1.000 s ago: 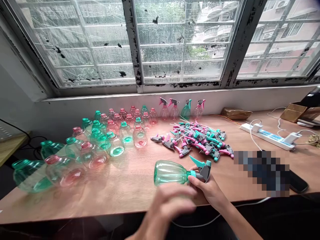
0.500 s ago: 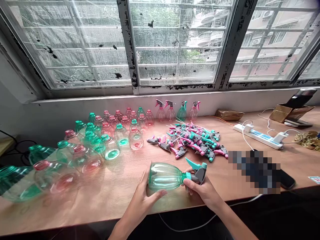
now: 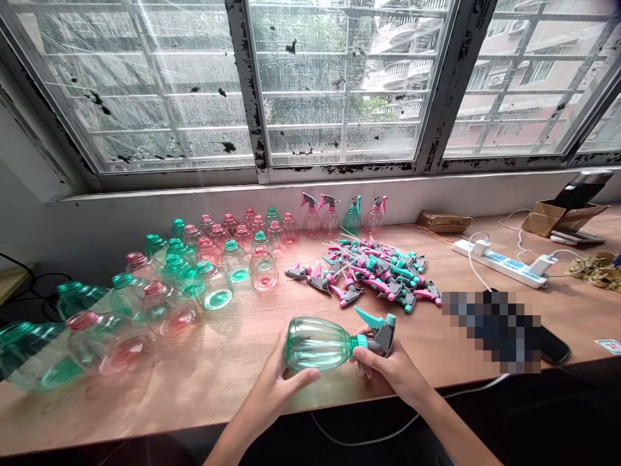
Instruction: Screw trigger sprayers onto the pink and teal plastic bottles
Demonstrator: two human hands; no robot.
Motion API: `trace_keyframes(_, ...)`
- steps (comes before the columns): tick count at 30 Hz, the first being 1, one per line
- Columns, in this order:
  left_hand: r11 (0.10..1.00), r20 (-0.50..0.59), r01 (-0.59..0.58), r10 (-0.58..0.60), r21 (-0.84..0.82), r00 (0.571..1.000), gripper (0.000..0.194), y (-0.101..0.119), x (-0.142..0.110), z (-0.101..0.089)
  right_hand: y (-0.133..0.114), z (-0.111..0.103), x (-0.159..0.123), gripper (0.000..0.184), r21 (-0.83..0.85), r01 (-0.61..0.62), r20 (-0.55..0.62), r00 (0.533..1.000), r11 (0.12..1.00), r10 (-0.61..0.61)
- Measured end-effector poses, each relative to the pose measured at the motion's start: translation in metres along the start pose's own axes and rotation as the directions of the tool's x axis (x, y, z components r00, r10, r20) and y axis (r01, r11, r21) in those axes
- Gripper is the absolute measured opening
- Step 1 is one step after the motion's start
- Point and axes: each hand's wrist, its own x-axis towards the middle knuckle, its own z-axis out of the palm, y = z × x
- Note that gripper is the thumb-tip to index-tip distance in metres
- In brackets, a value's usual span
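Green was the bottle [image 3: 317, 346] held above the near side of the table [image 3: 208, 375], long axis sideways, its base [image 3: 291, 342] cupped in the left hand [image 3: 282, 380], its collar [image 3: 361, 342] grasped by the right hand [image 3: 395, 372].

Daylight pours through grimy windows [image 3: 315, 103], their grey frames [image 3: 243, 84] blotched black; greenery [image 3: 310, 39] and buildings [image 3: 519, 84] beyond, wall [image 3: 407, 199] beneath, and here's the brown table [image 3: 208, 369] running along it!
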Motion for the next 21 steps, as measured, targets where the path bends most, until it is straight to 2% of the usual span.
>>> trace_keyframes(4,0.999,-0.014,-0.033,0.034,0.041,0.999,0.103,-0.011,-0.003,-0.002,0.002,0.000,0.001,0.042,0.023,0.002,-0.015,1.000,1.000,-0.001)
trace_keyframes(9,1.000,-0.024,-0.002,0.002,0.022,1.000,0.114,-0.018,-0.005,-0.002,0.003,0.000,0.000,0.043,0.018,-0.005,0.007,1.000,1.000,0.004)
trace_keyframes(16,0.997,-0.011,0.012,-0.011,0.071,1.000,0.102,-0.013,-0.006,-0.002,0.001,0.000,0.001,0.041,-0.004,0.004,0.023,1.000,1.000,-0.004)
trace_keyframes(21,0.996,0.005,-0.036,0.035,0.088,0.999,0.106,-0.017,-0.003,-0.003,0.001,0.000,0.002,0.046,0.019,-0.008,-0.011,1.000,1.000,0.008)
